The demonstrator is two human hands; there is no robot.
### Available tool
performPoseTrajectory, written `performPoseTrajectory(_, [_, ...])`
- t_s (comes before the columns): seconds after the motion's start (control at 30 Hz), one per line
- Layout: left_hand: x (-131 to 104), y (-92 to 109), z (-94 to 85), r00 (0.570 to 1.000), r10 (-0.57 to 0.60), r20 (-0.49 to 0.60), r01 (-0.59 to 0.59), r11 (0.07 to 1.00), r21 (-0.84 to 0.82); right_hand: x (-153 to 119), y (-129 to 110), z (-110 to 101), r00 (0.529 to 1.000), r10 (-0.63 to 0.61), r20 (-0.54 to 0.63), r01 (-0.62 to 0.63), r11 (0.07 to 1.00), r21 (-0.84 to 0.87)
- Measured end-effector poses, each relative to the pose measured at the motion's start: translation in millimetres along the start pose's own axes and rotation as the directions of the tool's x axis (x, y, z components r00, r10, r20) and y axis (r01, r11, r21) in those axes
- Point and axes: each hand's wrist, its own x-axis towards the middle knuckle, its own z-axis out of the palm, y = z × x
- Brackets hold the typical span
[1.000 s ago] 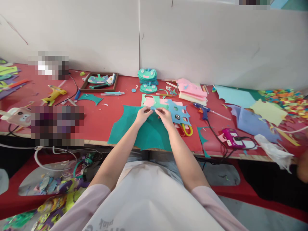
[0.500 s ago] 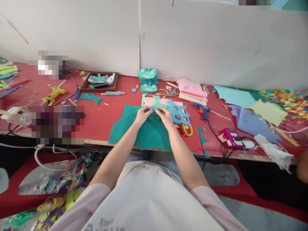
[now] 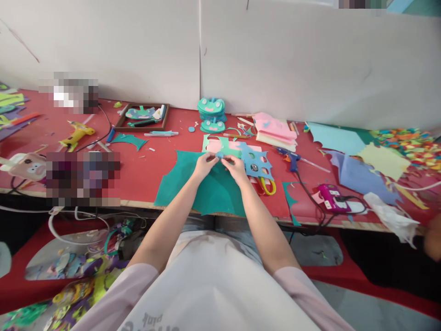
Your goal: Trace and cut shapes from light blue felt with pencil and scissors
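Observation:
A small blue disc (image 3: 219, 156) is pinched between my two hands, above a large teal felt sheet (image 3: 179, 179). My left hand (image 3: 206, 164) grips its left side, fingers closed. On its right side, the fingers of my right hand (image 3: 234, 166) are closed on it too. Just right of my right hand lies a blue sheet with round holes (image 3: 253, 158), with yellow-handled scissors (image 3: 268, 186) partly under it. Behind the hands are green and pink cut-out sheets (image 3: 225, 145). A stack of green frog faces (image 3: 211, 107) stands farther back.
Left: a yellow glue gun (image 3: 76, 134) and a brown frame (image 3: 166, 118) holding pens. Right: a blue glue gun (image 3: 292, 159), a purple power socket (image 3: 331, 197) with cables, pink felt (image 3: 275, 128), and a heap of colourful scraps (image 3: 413, 147). A white wall (image 3: 292, 59) rises behind.
My right hand's fingers have shifted very slightly at the blue disc. Otherwise the hands and the things on the table hold their places.

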Motion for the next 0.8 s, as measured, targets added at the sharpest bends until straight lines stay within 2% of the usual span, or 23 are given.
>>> performPoseTrajectory(0.27, [-1, 0, -0.3, 1.0, 0.008, 0.009, -0.008, 1.0, 0.01, 0, 0, 1, 1.0, -0.028, -0.014, 0.027, 0.995, -0.094])
performPoseTrajectory(0.47, [-1, 2, 1.1, 1.0, 0.0, -0.002, 0.0, 1.0, 0.02, -1, -4, -8, 0.993, -0.081, -0.091, 0.05, 0.952, -0.303])
performPoseTrajectory(0.57, [-1, 3, 1.6, 1.0, -0.011, -0.004, 0.011, 1.0, 0.022, 8, -4, -28, 0.981, -0.116, -0.153, 0.044, 0.912, -0.408])
performPoseTrajectory(0.7, [-2, 4, 1.0, 1.0, -0.018, -0.005, 0.018, 0.999, 0.027, 17, -5, -67, 0.971, -0.118, -0.208, 0.001, 0.871, -0.491])
performPoseTrajectory(0.8, [-3, 5, 0.3, 1.0, -0.019, -0.001, 0.019, 1.0, 0.025, 13, -8, -98, 0.972, -0.098, -0.214, -0.028, 0.854, -0.519])
